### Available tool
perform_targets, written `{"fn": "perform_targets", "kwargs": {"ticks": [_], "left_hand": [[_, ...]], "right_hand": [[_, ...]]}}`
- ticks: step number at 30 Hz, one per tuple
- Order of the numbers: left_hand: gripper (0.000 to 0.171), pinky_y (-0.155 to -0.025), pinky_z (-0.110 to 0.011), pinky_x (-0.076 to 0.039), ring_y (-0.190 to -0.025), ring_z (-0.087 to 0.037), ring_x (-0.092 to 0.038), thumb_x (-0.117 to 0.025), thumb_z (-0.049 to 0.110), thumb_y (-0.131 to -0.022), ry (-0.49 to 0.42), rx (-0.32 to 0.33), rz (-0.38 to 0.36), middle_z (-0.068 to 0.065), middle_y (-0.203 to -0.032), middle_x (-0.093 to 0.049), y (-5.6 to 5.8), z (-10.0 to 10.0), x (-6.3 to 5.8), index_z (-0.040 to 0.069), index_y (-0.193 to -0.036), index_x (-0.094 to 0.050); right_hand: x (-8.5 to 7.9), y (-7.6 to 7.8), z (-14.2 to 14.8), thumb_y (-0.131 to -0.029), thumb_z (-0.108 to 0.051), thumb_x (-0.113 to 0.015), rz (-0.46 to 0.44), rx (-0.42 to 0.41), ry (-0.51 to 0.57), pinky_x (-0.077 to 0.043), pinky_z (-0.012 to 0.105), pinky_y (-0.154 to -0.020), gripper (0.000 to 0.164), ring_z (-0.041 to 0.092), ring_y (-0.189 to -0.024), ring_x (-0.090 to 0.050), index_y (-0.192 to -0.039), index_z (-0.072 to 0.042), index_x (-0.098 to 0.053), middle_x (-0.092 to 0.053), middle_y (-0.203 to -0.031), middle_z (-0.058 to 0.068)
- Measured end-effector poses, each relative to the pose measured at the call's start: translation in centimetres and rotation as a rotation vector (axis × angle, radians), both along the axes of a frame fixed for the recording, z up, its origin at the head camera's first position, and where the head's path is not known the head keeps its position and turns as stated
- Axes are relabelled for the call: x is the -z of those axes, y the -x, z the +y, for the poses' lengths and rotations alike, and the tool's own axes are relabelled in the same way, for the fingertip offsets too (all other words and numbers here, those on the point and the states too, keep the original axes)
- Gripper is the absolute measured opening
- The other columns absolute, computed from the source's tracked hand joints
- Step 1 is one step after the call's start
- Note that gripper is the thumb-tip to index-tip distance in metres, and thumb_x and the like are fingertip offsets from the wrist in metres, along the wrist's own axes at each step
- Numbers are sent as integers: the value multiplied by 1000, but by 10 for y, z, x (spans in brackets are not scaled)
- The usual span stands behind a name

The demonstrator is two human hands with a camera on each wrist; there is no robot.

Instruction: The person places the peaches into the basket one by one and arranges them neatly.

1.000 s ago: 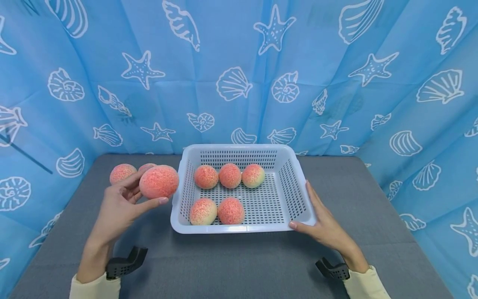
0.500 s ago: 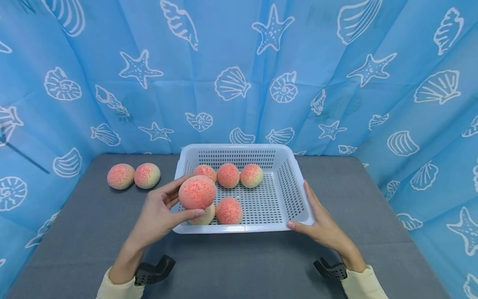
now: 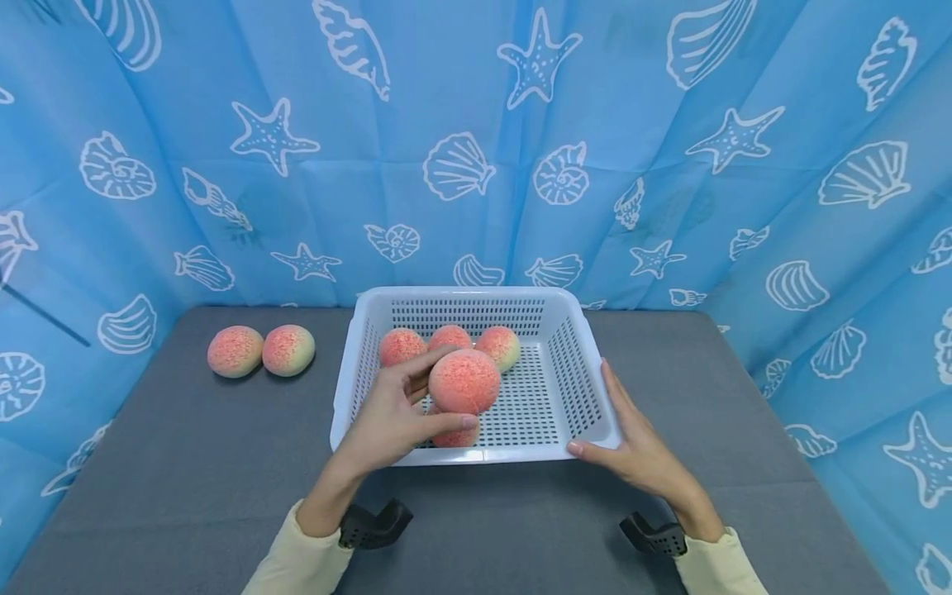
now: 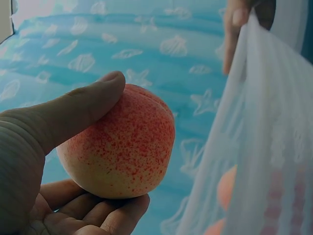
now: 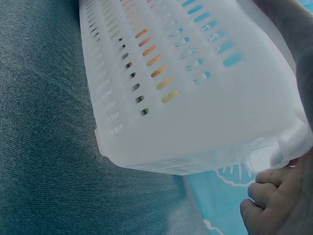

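Note:
A pink-and-yellow speckled peach [image 3: 464,382] is held up over the basket by my left hand [image 3: 390,417], thumb on one side and fingers on the other. The left wrist view shows this peach [image 4: 127,147] between the thumb and curled fingers. Beneath it, the white perforated basket [image 3: 521,454] has a back row with a left peach [image 3: 402,345], a middle peach [image 3: 449,335] and a right peach [image 3: 499,347]. A front peach [image 3: 455,436] is partly hidden by the held one. My right hand [image 3: 643,454] grips the basket's front right corner, thumb on the rim, fingers along the outer side.
Two more peaches, a left one [image 3: 235,351] and a right one [image 3: 288,349], lie side by side on the grey cloth-covered table [image 3: 186,463], left of the basket. A blue curtain [image 3: 476,99] with white shells and starfish hangs behind the table.
My left hand has carried the peach rightward from beside the basket to above its middle, uncovering the two table peaches and now hiding the front-left peach. The right hand stays at the corner.

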State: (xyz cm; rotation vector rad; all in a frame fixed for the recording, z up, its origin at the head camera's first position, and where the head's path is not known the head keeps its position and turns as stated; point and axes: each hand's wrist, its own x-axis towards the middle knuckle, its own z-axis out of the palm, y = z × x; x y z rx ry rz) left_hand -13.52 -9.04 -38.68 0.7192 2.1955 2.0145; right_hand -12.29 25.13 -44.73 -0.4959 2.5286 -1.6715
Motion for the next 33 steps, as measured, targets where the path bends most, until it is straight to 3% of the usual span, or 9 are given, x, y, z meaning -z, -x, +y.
{"fn": "perform_targets", "kwargs": {"ticks": [5, 10, 15, 20, 27, 33], "left_hand": [[80, -102, -38, -50, -117, -17, -65, -90, 8, -77, 0, 67, -5, -4, -134, -63, 6, 28, 8, 10, -147, -53], [75, -99, -38, -52, -113, -14, -65, -90, 8, -76, 36, 88, 13, 1, -133, -63, 12, 48, 18, 13, -144, -57], [75, -102, -40, -50, -113, -13, -62, -91, 14, -77, 229, 49, 49, 2, -134, -62, 15, 58, 28, 13, -144, -57], [73, -99, -41, -51, -108, -14, -61, -92, 18, -76, 449, 27, 78, 2, -129, -64, 18, 65, 27, 14, -141, -60], [61, -93, -35, -53, -97, -10, -62, -91, 21, -78, 592, 95, 79, 4, -118, -68, 27, 70, 26, 14, -133, -66], [55, -88, -32, -52, -91, -11, -60, -89, 24, -81, 660, 179, 118, 3, -111, -68, 33, 71, 24, 11, -129, -66]], "right_hand": [[0, 0, -1, -82, -8, -85, -8, 0, 7, -61, 38, -75, 122, 56, -117, -56, -165, -26, 4, -10, -165, 23], [0, 0, -2, -83, -5, -83, -14, 5, -6, -61, 37, -76, 121, 55, -117, -57, -165, -27, 3, -12, -165, 22], [0, 0, -3, -83, -5, -83, -14, 3, -7, -60, 37, -77, 121, 55, -118, -56, -164, -29, 3, -10, -166, 21], [-1, 0, -2, -84, -6, -83, -11, -5, 8, -60, 40, -77, 120, 58, -120, -53, -165, -27, 3, -9, -166, 22], [-3, -1, -3, -84, -7, -84, -1, 0, 5, -60, 39, -76, 120, 58, -120, -53, -165, -26, 2, -9, -166, 23], [-2, -1, -2, -83, -8, -84, 4, 5, -10, -60, 39, -77, 120, 58, -121, -53, -165, -26, 2, -10, -166, 23]]}}
